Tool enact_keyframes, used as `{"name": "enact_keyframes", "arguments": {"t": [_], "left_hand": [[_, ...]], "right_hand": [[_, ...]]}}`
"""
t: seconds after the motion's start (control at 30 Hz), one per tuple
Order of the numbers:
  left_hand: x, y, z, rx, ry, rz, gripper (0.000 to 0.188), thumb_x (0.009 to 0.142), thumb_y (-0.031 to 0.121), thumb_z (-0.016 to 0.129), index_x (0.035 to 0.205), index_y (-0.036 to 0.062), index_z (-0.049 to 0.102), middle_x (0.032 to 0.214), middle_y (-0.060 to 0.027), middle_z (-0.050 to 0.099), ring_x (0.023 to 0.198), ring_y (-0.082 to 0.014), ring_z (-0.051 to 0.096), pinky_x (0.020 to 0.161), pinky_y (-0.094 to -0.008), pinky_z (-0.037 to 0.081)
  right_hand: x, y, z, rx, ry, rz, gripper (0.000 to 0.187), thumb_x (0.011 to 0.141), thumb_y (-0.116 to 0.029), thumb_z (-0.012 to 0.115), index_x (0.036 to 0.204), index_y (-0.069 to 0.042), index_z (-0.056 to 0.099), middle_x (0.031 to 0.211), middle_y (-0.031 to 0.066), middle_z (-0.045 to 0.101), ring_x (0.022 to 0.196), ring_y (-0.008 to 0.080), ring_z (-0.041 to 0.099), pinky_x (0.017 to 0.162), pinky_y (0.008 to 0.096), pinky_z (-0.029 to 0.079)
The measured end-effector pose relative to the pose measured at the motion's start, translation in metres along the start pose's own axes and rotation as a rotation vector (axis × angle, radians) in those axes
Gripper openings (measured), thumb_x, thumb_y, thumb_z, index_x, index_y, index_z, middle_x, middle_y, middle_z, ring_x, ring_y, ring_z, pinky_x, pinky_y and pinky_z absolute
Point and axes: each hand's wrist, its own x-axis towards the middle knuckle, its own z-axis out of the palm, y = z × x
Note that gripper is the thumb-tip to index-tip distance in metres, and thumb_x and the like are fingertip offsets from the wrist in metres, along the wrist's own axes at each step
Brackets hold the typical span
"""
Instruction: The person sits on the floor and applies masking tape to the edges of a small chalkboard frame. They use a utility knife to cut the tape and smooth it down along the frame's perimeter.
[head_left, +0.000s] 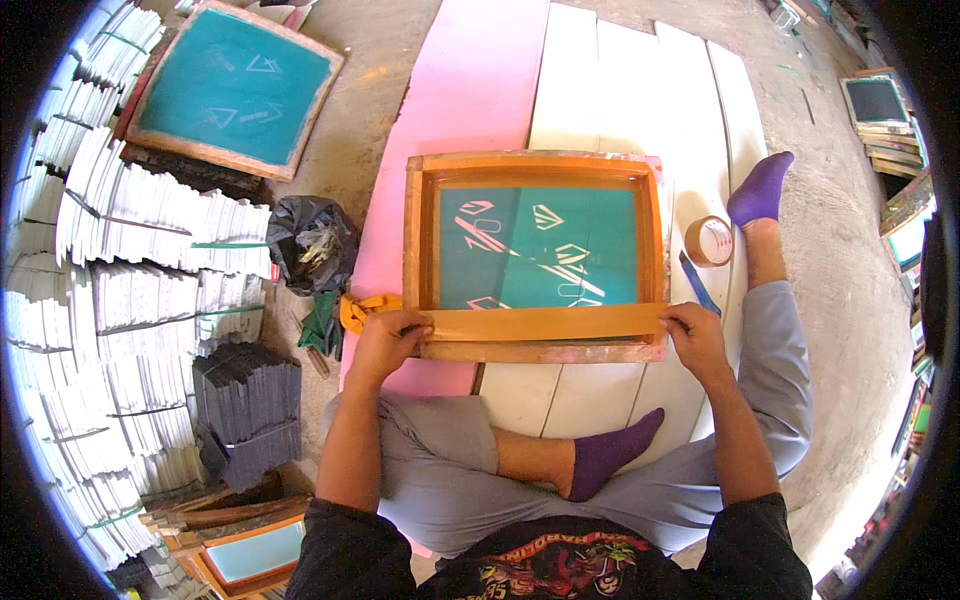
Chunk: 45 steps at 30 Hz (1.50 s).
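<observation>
In front of me a wooden screen printing frame (412, 250) lies on white and pink boards, its green mesh (480, 265) marked with pale angular shapes. A strip of brown packing tape (545, 323) is stretched across the frame's near side. My left hand (395, 340) pinches the strip's left end, and my right hand (692, 335) pinches its right end. Whether the strip touches the mesh I cannot tell. Right of the frame stands a roll of brown tape (709, 242), and beside it lies a blue cutter knife (698, 283).
Stacks of bundled white paper (150, 210) and a dark bundle (247, 410) line the left. A black plastic bag (312, 245) and an orange cloth (366, 312) lie nearer the boards. Another green screen (235, 85) rests at far left. My outstretched foot (760, 190) is beyond the tape roll.
</observation>
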Motion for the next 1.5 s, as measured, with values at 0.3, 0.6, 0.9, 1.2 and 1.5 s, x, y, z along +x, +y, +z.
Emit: {"name": "enact_keyframes", "arguments": {"t": [0.3,0.6,0.9,1.2,1.5], "left_hand": [[0.002,-0.011,0.006,0.081,0.019,0.11,0.015,0.081,0.008,0.079,0.094,0.0012,0.076,0.089,-0.017,0.074,0.081,-0.0336,0.073,0.074,-0.0391,0.057],[0.0,-0.019,0.007,0.276,-0.031,0.076,0.015,0.083,0.018,0.077,0.095,0.0092,0.08,0.089,-0.0135,0.074,0.083,-0.0353,0.071,0.074,-0.0436,0.056],[0.002,-0.016,0.007,0.378,-0.102,0.089,0.018,0.085,0.024,0.076,0.097,0.0115,0.08,0.092,-0.0123,0.075,0.085,-0.0343,0.071,0.077,-0.0442,0.056],[0.012,-0.009,-0.001,0.399,-0.059,0.13,0.014,0.085,0.021,0.074,0.093,0.0107,0.08,0.089,-0.0118,0.073,0.084,-0.0337,0.07,0.075,-0.0457,0.056],[0.012,-0.003,0.001,0.457,-0.077,0.15,0.012,0.085,0.019,0.072,0.09,0.01,0.079,0.085,-0.0118,0.071,0.084,-0.0342,0.069,0.074,-0.0468,0.055]], "right_hand": [[-0.003,-0.005,-0.001,-0.051,-0.054,-0.048,0.015,0.085,-0.006,0.067,0.097,-0.001,0.073,0.092,0.0177,0.071,0.087,0.0365,0.069,0.08,0.0436,0.054],[-0.008,-0.018,0.012,-0.184,-0.086,0.013,0.014,0.086,-0.012,0.067,0.096,-0.006,0.076,0.094,0.0147,0.072,0.086,0.0355,0.07,0.077,0.0456,0.055],[-0.006,-0.012,0.018,-0.34,-0.143,0.027,0.019,0.087,-0.02,0.067,0.101,-0.012,0.077,0.1,0.0108,0.073,0.089,0.0331,0.071,0.076,0.0463,0.056],[0.007,-0.029,0.01,-0.404,-0.126,-0.003,0.019,0.089,-0.017,0.066,0.103,-0.016,0.078,0.1,0.008,0.073,0.087,0.0322,0.072,0.074,0.0447,0.057],[0.009,-0.03,0.011,-0.374,-0.105,-0.004,0.015,0.084,-0.008,0.071,0.097,-0.011,0.079,0.094,0.0095,0.072,0.083,0.0304,0.071,0.073,0.0402,0.057]]}}
